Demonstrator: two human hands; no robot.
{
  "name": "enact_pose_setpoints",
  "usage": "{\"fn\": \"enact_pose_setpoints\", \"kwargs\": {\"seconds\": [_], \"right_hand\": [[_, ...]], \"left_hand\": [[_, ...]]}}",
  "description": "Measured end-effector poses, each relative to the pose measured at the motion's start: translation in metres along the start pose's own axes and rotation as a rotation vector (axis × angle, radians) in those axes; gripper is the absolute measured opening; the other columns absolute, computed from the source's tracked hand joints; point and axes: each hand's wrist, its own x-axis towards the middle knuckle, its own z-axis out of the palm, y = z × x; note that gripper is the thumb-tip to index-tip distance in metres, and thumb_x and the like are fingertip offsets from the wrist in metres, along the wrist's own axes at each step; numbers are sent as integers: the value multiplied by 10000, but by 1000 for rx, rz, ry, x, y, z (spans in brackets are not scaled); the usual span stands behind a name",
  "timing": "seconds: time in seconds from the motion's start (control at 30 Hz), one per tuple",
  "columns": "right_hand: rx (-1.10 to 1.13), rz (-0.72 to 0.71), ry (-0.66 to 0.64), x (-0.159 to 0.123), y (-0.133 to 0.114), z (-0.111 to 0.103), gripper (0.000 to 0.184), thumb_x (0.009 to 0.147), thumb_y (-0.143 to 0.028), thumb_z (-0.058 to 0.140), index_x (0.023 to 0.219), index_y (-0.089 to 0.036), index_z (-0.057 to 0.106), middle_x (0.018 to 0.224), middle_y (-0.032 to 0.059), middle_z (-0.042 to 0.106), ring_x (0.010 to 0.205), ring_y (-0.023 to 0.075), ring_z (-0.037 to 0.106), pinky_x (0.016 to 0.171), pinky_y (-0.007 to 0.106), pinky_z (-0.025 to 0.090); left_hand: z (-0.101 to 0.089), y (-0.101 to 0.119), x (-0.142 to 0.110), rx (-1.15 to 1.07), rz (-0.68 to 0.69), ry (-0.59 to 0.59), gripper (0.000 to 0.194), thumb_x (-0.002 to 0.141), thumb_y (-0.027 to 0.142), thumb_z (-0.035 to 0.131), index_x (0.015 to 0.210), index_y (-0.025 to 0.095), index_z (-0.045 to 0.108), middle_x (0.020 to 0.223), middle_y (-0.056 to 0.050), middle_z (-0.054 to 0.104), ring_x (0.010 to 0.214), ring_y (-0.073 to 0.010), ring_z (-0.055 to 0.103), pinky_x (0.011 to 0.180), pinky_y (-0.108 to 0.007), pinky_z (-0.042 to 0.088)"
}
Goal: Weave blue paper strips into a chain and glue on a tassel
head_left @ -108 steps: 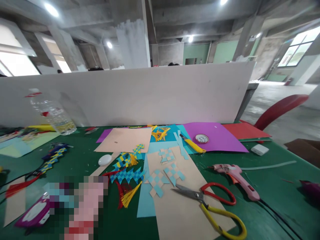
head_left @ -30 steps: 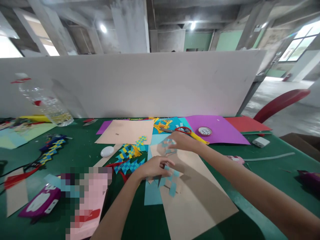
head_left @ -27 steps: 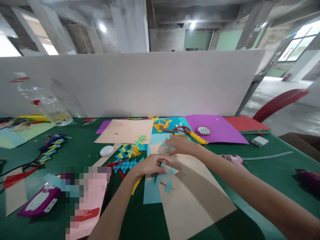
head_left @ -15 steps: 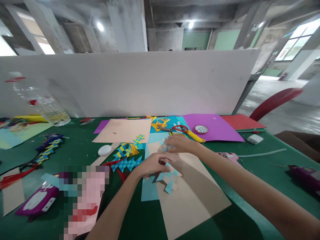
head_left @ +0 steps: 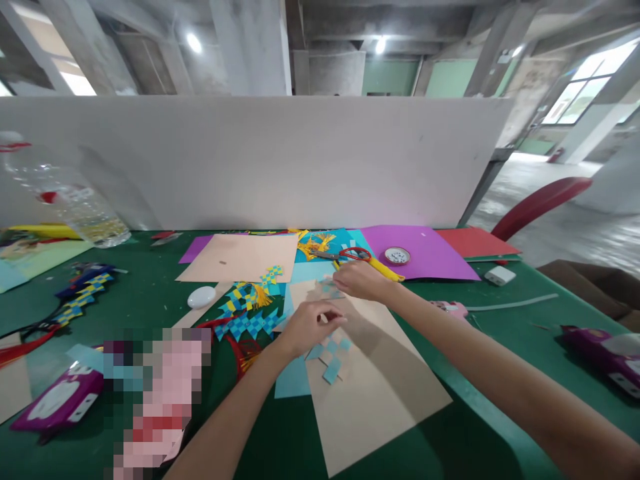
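Note:
My right hand [head_left: 361, 280] is closed, its fingertips on a small light blue and beige woven paper piece [head_left: 327, 290] near the top of a large beige paper sheet [head_left: 380, 373]. Closer to me, my left hand [head_left: 313, 325] hovers over the sheet with its fingers curled and the thumb drawn in. Nothing shows in its grasp. Just below it, a second light blue and beige checkered paper weave [head_left: 334, 357] lies on the sheet. Under the left edge of the sheet sits light blue paper [head_left: 293, 381].
Left of my hands lie blue and yellow woven paper ornaments [head_left: 247, 325] and a white oval object [head_left: 201, 297]. Red-handled scissors [head_left: 355, 253], a dish of small beads [head_left: 397, 256] and purple paper [head_left: 430, 260] are behind. A tilted plastic bottle [head_left: 75, 200] stands back left.
My left hand has come up off the checkered weave, which now lies more exposed on the sheet. My right hand stays at the upper piece. The view has shifted slightly.

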Motion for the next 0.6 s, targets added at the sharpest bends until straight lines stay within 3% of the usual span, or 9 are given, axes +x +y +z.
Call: {"fn": "enact_pose_setpoints", "kwargs": {"seconds": [0.13,0.2,0.3,0.37,0.43,0.5,0.6], "right_hand": [[112,66,83,-3,7,-21,383,965,-272,254,1010,-117,601,969,143,639,913,218,562,741,289,354],[188,84,82,-7,12,-34,412,970,-279,203,1039,-131,580,935,111,633,859,197,559,705,277,354],[319,30,-40,-13,20,-51,360,946,-293,271,944,-164,607,843,49,630,745,152,566,638,242,364],[389,-30,-190,-16,23,-56,280,898,-305,393,848,-178,638,775,22,635,669,131,574,591,224,371],[419,-72,-347,-16,23,-54,179,818,-291,528,774,-190,669,693,1,636,587,118,572,542,215,373],[410,-85,-452,-15,17,-46,85,738,-248,624,727,-199,692,624,-13,632,533,116,567,511,213,372],[355,-62,-436,-13,3,-32,52,690,-169,669,712,-199,705,642,3,654,598,145,605,533,222,385]], "left_hand": [[1,-9,0,27,-4,66,204,847,307,559,770,169,689,708,-8,681,606,-122,560,593,-222,410],[0,-12,0,-30,-37,178,318,903,347,465,724,159,650,622,-4,636,552,-116,544,562,-225,402],[-4,-13,0,-167,-41,492,423,964,408,298,785,162,591,619,1,586,529,-110,517,548,-228,405],[-6,-12,1,-198,-15,597,374,967,421,291,919,171,564,714,-6,605,583,-112,529,569,-227,419],[-5,-11,2,-147,2,526,309,956,414,349,1064,187,527,836,-23,635,688,-126,570,613,-233,445],[-2,-11,2,5,66,382,295,927,398,437,1128,195,512,942,-46,640,826,-156,591,702,-268,475],[7,-11,2,344,280,168,218,889,352,524,1026,194,587,981,-67,627,965,-207,565,857,-355,463]]}}
